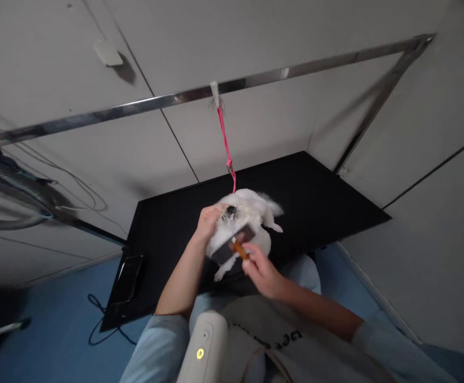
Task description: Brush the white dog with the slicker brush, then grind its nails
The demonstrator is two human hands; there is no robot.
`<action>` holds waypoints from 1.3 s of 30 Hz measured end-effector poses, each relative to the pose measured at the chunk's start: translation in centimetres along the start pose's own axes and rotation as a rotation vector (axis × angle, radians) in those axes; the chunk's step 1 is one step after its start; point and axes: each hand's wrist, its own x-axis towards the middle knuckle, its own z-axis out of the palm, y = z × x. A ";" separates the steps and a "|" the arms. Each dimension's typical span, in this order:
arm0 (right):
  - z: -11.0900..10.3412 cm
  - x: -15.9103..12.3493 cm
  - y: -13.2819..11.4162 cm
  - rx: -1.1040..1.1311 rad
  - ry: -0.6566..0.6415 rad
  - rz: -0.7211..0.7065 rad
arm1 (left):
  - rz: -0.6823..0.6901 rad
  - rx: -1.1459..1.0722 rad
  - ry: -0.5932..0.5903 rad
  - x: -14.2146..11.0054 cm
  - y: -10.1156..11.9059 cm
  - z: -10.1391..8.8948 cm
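Where the black table (168,229) spreads across the middle of the frame, with a metal bar (136,108) slanting above it, a white animal (250,199) lies near the centre. It looks light but alive, so soft, loose and apt to squirm; its thin paws seem fragile, and the body would be better steadied than the legs. The left hand (208,221) is closed on fur at the animal's left side in the frame. A pink leash (224,135) drops from the bar towards it, pliable and slim. Over the coat is a blurred brush (223,254), probably light, its head stiff; the orange-brown handle, the place to hold it, is pinched in the right hand (266,274). Whether the brush touches fur I cannot tell.
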 end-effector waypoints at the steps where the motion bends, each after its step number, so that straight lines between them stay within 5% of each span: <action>1: 0.0 0.7 -0.2 -0.051 0.093 0.004 | -0.008 -0.003 -0.006 -0.2 0.0 -0.1; 3: 0.5 1.3 0.5 -0.150 0.159 0.029 | -0.017 -0.010 -0.008 -0.5 0.0 -0.2; 7: 1.8 -0.5 2.6 -0.118 -0.043 0.205 | -0.015 -0.021 0.015 -1.3 0.0 -0.9; 10: 1.5 -0.7 1.3 0.084 -0.148 0.210 | -0.023 -0.032 0.021 -1.5 0.1 -1.3; 14: 0.8 1.3 -0.3 0.212 0.014 0.123 | -0.027 -0.013 0.007 -1.4 -0.1 -1.6; 20: 1.8 -0.3 0.1 0.289 -0.100 0.363 | -0.045 -0.037 -0.054 -1.5 -0.7 -2.0; 25: 0.6 1.3 -1.6 0.239 0.059 0.200 | -0.042 -0.020 -0.036 -0.9 -0.3 -2.1; 31: 2.3 -0.5 2.0 0.286 -0.200 0.654 | -0.039 -0.052 -0.088 -0.4 0.1 -2.3; 33: 2.1 -0.7 1.4 0.347 -0.238 0.575 | -0.039 -0.056 -0.108 -0.2 0.2 -2.2; 36: 1.0 0.7 0.0 0.410 -0.073 0.285 | -0.016 -0.056 -0.154 0.1 0.4 -2.1; 39: 0.6 1.5 0.1 0.378 -0.010 0.347 | -0.005 -0.029 -0.220 0.5 0.3 -2.0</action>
